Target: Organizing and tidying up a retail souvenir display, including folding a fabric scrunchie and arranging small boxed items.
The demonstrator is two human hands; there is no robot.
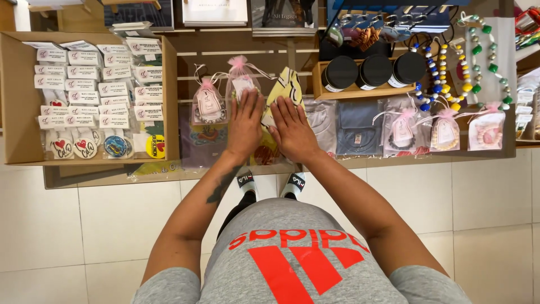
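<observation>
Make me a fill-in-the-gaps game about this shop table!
1. Both hands, the left hand and the right hand, lie flat on a ____ patterned cloth.
2. The small mesh gift bags are tied with ____ bows.
3. The wooden tray holds ____ black-lidded jars.
4. The key chains sit in a ____ box.

Missing words: yellow; pink; three; cardboard

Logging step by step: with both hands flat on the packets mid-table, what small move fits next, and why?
Probably slide the yellow patterned packet straight. It lies tilted under the right hand, while the left hand presses on the pink mesh pouch beside it. Neither hand grips anything yet.
</observation>
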